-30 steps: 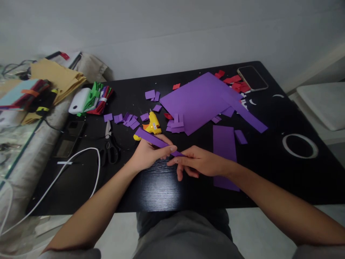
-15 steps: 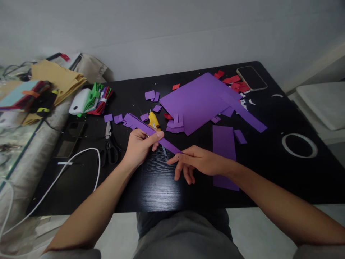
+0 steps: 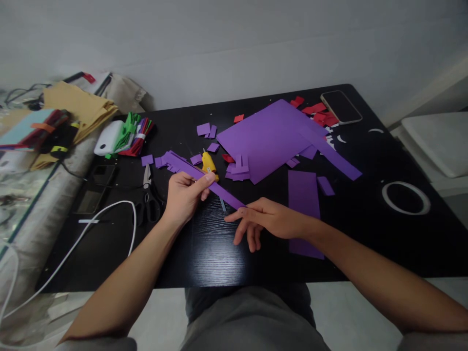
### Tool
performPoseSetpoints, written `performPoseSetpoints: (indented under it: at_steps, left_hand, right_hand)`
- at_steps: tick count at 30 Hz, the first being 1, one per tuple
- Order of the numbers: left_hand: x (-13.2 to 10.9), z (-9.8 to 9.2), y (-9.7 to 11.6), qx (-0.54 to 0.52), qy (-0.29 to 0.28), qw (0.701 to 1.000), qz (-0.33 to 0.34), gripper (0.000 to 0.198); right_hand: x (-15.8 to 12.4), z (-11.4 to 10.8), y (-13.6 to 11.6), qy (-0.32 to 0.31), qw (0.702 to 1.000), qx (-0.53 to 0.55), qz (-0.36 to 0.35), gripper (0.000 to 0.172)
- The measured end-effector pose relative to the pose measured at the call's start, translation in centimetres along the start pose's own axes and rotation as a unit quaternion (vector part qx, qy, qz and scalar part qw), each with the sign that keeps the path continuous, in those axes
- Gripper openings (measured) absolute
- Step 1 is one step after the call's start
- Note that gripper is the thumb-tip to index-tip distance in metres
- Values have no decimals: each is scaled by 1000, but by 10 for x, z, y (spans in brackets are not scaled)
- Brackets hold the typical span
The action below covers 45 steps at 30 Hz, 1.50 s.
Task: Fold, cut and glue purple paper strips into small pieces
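A long folded purple paper strip [image 3: 223,194] runs slantwise above the black table [image 3: 215,253]. My left hand [image 3: 183,194] is closed round its upper left part, thumb pressed on top. My right hand [image 3: 268,222] pinches the strip's lower right end between thumb and forefinger, the other fingers spread downward. A yellow glue gun [image 3: 209,163] lies just behind the strip, partly hidden by it. Black-handled scissors [image 3: 149,197] lie left of my left hand.
A large purple sheet [image 3: 270,136], a purple rectangle [image 3: 304,192] and several small purple squares [image 3: 204,129] cover the table's middle. Red scraps [image 3: 321,114] and a phone [image 3: 341,106] lie at the far right. A white cable [image 3: 109,214] and coloured paper bundles [image 3: 133,131] are at the left.
My left hand has slid up and to the left along the strip, which now shows more length between the hands. My right hand's free fingers have spread out.
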State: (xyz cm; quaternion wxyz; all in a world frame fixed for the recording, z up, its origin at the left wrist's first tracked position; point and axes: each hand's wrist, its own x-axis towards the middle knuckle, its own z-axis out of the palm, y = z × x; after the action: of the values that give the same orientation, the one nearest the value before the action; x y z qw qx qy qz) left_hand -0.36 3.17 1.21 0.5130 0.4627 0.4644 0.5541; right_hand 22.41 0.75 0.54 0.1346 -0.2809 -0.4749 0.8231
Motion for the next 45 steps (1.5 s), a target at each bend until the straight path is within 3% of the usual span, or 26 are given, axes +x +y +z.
performPoseSetpoints:
  at_steps: [9,20,26,30,34,38,45]
  left_hand:
    - [6,1,10,-57,54,997,14,43]
    - [21,-16,21,-122,111,985,52,51]
    - [14,-7,14,-107,24,994,1,45]
    - [4,-1,2,-80,-61,994,-41,38]
    - [-1,-2,-6,-39,-116,992,-41,28]
    - [-2,-2,-6,6,-142,990,-25,23]
    - [-11,14,-7,2,-131,991,-18,40]
  right_hand:
    - [0,-1,0,6,1000,-10,5,56]
    - [1,-2,2,-3,999,-38,7,58]
    - [0,-1,-3,-6,993,-99,-58,39]
    - [2,1,-2,22,993,-56,-101,40]
    - [4,1,-1,54,994,-20,-97,37]
    - [5,1,-2,92,992,12,-88,32]
    - [7,0,-1,179,976,12,-126,31]
